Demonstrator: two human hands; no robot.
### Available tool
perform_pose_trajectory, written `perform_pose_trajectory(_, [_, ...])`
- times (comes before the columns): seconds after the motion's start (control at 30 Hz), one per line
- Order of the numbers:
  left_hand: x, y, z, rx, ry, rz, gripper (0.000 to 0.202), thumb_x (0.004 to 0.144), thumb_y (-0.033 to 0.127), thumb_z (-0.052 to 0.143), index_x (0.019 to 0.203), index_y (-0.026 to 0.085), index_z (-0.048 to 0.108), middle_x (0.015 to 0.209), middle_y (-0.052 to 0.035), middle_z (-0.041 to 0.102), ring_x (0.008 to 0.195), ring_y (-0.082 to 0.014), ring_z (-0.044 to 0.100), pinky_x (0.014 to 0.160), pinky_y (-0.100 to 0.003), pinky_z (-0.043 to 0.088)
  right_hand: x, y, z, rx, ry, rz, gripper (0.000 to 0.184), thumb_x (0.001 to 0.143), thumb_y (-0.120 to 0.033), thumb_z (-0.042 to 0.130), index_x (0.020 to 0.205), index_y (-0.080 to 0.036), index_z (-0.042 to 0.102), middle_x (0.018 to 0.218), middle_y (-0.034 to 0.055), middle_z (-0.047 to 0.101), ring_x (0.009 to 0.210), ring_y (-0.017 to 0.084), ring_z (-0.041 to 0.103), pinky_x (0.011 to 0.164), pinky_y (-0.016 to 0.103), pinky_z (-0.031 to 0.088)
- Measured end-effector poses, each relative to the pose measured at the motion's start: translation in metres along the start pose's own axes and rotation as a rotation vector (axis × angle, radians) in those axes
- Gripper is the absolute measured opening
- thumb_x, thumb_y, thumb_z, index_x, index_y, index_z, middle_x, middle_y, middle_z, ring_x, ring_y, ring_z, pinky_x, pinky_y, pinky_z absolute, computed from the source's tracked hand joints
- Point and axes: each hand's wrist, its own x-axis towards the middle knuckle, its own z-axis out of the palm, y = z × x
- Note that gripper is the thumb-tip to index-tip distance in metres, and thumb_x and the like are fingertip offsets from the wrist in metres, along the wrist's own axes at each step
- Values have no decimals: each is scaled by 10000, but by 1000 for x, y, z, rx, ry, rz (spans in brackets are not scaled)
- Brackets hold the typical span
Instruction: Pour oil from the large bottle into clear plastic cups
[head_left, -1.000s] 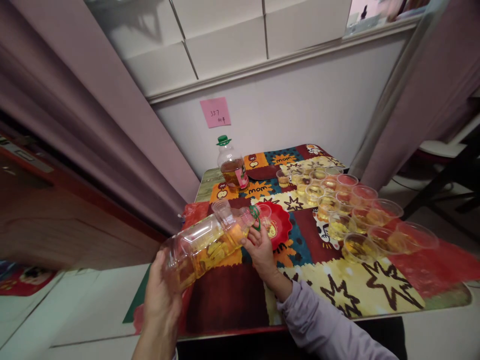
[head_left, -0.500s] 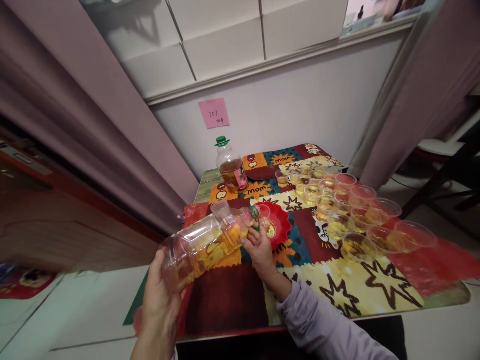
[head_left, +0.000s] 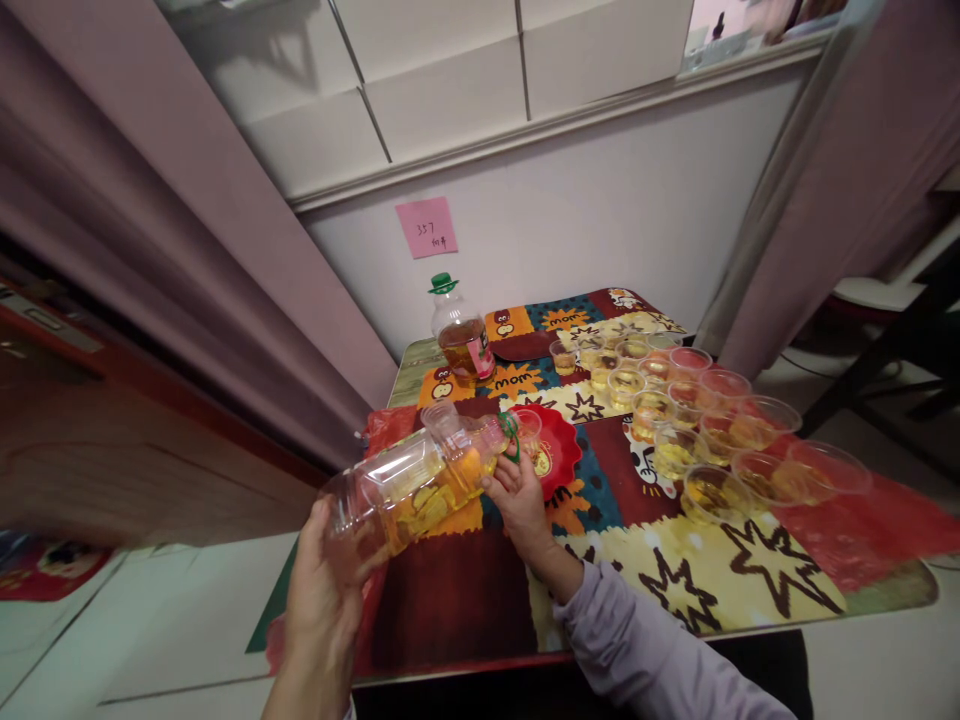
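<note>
My left hand (head_left: 321,600) grips the base of a large clear plastic bottle (head_left: 409,485) with yellow liquid, tipped almost flat, its green-ringed neck pointing right. The bottle's mouth is over a small clear cup (head_left: 527,428) above a red plate (head_left: 553,450). My right hand (head_left: 516,500) is closed under the bottle's neck and around the small cup; its fingers are partly hidden.
Several clear cups (head_left: 705,440) holding yellow liquid stand in rows on the patterned tablecloth (head_left: 720,570) to the right. A second bottle (head_left: 459,330) with a green cap stands at the back by the wall. A pink note (head_left: 426,227) hangs on the wall.
The liquid inside the tilted bottle has shifted slightly toward the neck. Both hands stay in nearly the same place.
</note>
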Motion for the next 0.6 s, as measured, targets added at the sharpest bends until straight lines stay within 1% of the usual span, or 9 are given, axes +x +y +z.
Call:
perform_pose_trajectory(0.1, [-3, 2, 3, 44, 27, 19, 454, 687, 496, 866, 1017, 243, 684, 874, -13, 753, 662, -210, 698, 518, -323, 589, 0, 0, -1, 3, -11, -17, 860, 675, -418, 958, 1372, -230, 492, 1400, 188, 688, 1342, 350, 675, 1194, 586, 487])
perform_pose_trajectory(0.2, [-3, 2, 3, 47, 25, 13, 454, 690, 527, 861, 997, 241, 686, 889, -25, 759, 661, -215, 697, 497, -326, 589, 0, 2, -1, 4, -22, -12, 877, 681, -401, 956, 1392, -228, 473, 1390, 189, 688, 1336, 345, 679, 1203, 592, 475])
perform_pose_trajectory(0.4, [1, -1, -2, 31, 12, 26, 438, 704, 502, 871, 1013, 244, 697, 931, -20, 769, 705, -216, 722, 515, -318, 603, 1, 5, -3, -11, -18, -22, 863, 671, -407, 960, 1371, -222, 491, 1402, 196, 684, 1357, 344, 664, 1202, 573, 482])
perform_pose_trajectory(0.6, [1, -2, -2, 31, 39, 17, 447, 695, 526, 866, 1004, 246, 704, 910, -31, 770, 664, -217, 708, 474, -312, 584, 1, 4, -2, -18, -33, -28, 852, 682, -416, 950, 1371, -228, 486, 1386, 190, 697, 1330, 345, 682, 1187, 582, 493])
